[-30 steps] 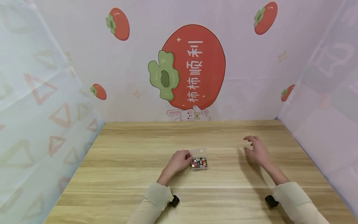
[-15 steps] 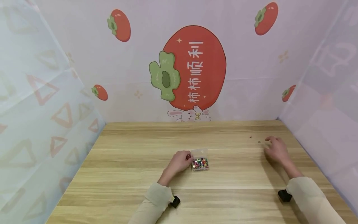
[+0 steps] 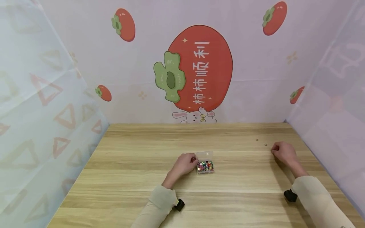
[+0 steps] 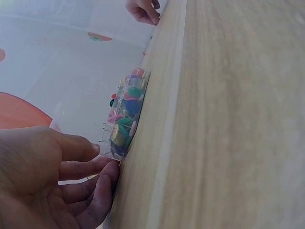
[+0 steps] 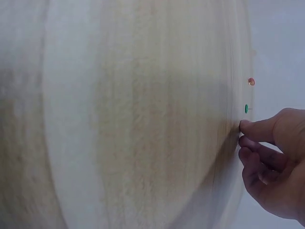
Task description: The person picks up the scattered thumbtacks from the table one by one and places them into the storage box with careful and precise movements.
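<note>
Nearest the person, on the table [image 3: 137, 177], the left hand [image 3: 184, 164] has stayed put, its fingers curled against the side of the small clear box [image 3: 205, 163] of coloured pushpins at the table's middle. Farther out to the right, the right hand [image 3: 283, 152] has travelled away from the box over the last second and now rests with fingers bunched together, fingertips down on the wood; whether it pinches anything cannot be told. Just beyond it lie a green pushpin [image 5: 246, 108] and a red pushpin [image 5: 251, 81], apparently what it is after.

Head overview, two close wrist views
</note>
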A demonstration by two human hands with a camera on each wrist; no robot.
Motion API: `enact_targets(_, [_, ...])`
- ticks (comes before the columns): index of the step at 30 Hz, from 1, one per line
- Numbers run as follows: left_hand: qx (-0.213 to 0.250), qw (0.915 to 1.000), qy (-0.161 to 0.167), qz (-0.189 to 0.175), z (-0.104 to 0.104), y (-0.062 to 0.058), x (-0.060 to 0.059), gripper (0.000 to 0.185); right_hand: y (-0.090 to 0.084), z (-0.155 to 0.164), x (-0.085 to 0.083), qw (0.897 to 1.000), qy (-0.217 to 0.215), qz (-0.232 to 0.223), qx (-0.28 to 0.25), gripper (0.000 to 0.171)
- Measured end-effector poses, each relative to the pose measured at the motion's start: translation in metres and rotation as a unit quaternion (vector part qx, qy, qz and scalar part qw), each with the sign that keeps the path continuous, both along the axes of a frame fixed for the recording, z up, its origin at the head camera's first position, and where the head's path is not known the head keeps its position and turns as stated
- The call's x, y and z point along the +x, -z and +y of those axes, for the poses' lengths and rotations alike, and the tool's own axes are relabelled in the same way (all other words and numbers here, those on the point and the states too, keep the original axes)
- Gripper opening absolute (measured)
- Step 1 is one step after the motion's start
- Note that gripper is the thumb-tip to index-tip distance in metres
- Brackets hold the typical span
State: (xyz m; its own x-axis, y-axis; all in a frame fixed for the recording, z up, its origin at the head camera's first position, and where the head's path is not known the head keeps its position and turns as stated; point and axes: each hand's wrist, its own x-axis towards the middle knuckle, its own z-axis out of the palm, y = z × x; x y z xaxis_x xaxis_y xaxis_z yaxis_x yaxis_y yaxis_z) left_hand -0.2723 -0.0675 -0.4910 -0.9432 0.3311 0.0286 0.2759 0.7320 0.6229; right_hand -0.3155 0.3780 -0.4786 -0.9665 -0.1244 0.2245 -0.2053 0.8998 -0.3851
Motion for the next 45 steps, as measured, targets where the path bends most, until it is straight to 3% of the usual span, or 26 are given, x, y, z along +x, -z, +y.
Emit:
enact_targets(7, [0.0, 1.0, 0.002, -0.003, 0.0, 0.0, 0.002, 0.014, -0.001, 0.0, 0.001, 1.0, 0.012, -0.026, 0.007, 0.006])
enact_targets(13, [-0.001, 0.9999, -0.002, -0.01, -0.001, -0.001, 0.006, 0.013, 0.001, -0.011, 0.008, 1.0, 0.004, 0.009, -0.003, 0.005])
enact_targets(26, [0.001, 1.0, 0.0, -0.006, -0.001, 0.001, 0.006, 0.013, -0.019, -0.063, 0.028, 0.997, -0.038, -0.012, -0.065, 0.003])
enact_targets(31, [0.0, 1.0, 0.001, -0.004, 0.0, 0.0, 0.005, 0.013, -0.024, -0.088, 0.034, 0.995, -0.067, 0.015, -0.069, 0.003])
enact_targets(45, [-0.001, 1.0, 0.002, 0.004, 0.002, -0.003, 0.002, 0.013, -0.03, -0.158, 0.052, 0.99, -0.125, -0.005, -0.069, 0.006])
